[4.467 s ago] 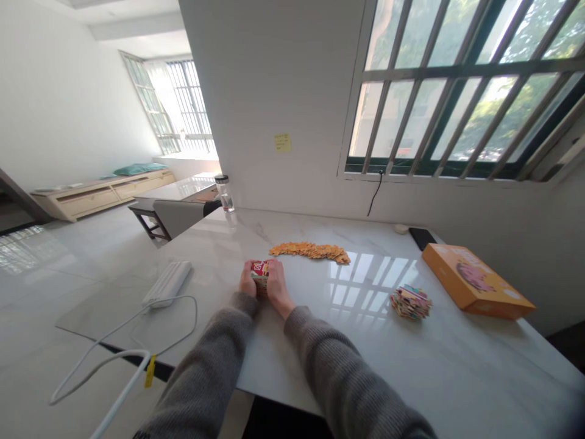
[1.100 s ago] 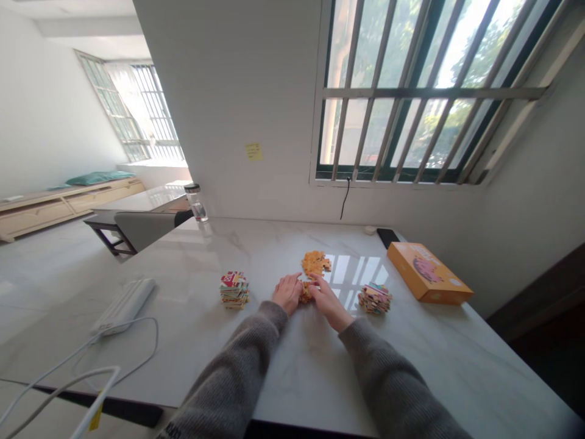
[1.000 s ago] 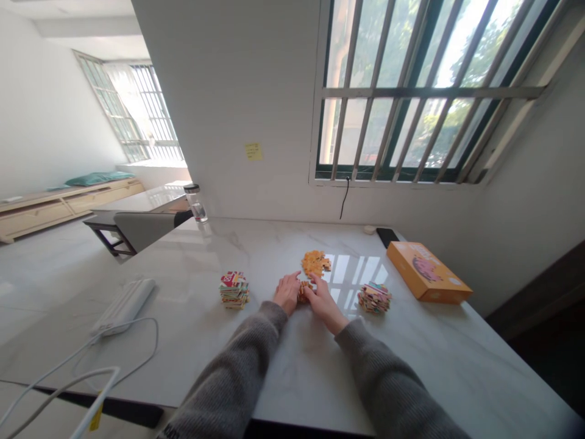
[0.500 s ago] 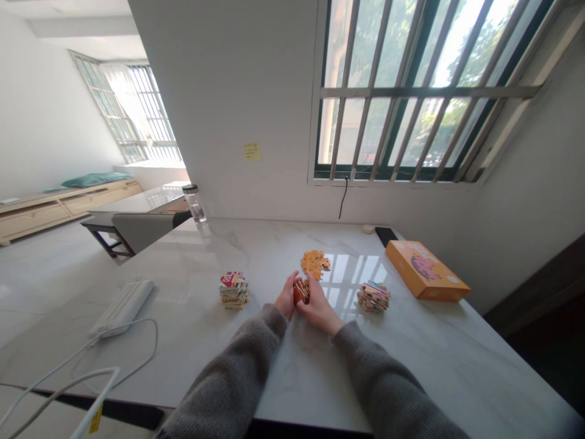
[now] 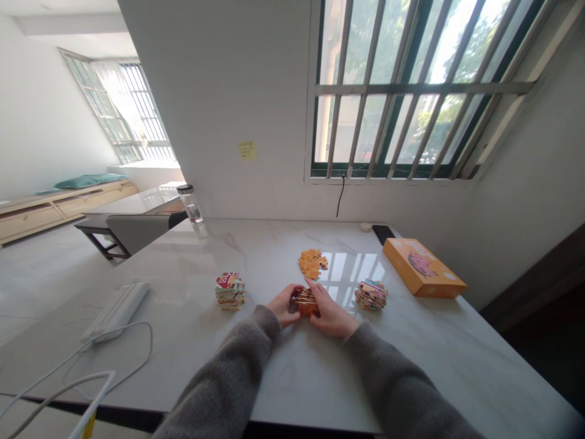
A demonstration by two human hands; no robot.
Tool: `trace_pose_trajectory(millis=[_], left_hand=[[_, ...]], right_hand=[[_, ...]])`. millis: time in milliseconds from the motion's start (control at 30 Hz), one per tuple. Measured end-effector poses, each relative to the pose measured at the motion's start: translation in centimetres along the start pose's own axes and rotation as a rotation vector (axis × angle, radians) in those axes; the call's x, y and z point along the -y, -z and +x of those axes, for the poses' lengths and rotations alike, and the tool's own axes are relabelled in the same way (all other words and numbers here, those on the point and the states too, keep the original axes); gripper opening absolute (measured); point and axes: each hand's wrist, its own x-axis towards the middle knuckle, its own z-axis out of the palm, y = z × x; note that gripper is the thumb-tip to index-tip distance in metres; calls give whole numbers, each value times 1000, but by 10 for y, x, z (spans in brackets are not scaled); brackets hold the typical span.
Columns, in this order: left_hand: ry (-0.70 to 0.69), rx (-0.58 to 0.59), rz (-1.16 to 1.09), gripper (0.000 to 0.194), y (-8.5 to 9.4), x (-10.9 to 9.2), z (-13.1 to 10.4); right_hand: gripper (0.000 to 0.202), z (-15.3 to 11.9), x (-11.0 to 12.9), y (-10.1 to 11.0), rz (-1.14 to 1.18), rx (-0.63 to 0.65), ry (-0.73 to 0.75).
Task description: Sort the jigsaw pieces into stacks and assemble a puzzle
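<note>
Between my two hands is a stack of orange-brown puzzle pieces (image 5: 307, 303), with pale edges showing. My left hand (image 5: 287, 305) presses against its left side, fingers curved round it. From the right, my right hand (image 5: 329, 312) closes on the same stack. Just beyond my fingers lies a loose heap of orange puzzle pieces (image 5: 312, 263). A stack of colourful pieces (image 5: 230, 291) stands to the left of my hands, a red one on top. Another multicoloured stack (image 5: 371, 295) stands to the right.
An orange box (image 5: 425, 268) lies at the table's right side, with a black phone (image 5: 382, 234) behind it. A white power strip (image 5: 116, 311) with cables is on the left. A clear bottle (image 5: 191, 205) stands at the back left.
My hands have spread slightly apart and come a little nearer to me, exposing more of the stack between them. The whole view has shifted slightly.
</note>
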Motion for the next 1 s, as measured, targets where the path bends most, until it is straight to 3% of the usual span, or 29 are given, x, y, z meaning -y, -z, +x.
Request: trace_pose_trajectory(millis=[200,367,467,633,733,867,1000], left_hand=[[-45,-115,256,54,-3,-15,-4],[-222,-256,495,56,6,-31,-1],[-272,-190,618,61,5,-32,-3],[-294,-92,713,60,0,-30,-5],[-292,-75,725,53,-2,-33,-5],[-276,-82,759,46,-4,-37,-5],[-319,-91,674,61,-4,-46,-9]], right_hand=[[88,-5,7,5,108,18,11],[55,1,9,8,466,-194,-198],[51,3,11,6,574,-159,-299],[49,2,19,6,586,-78,-316],[46,3,19,4,733,-69,-340],[39,4,16,1,880,-119,-353],[30,5,13,5,696,-214,-340]])
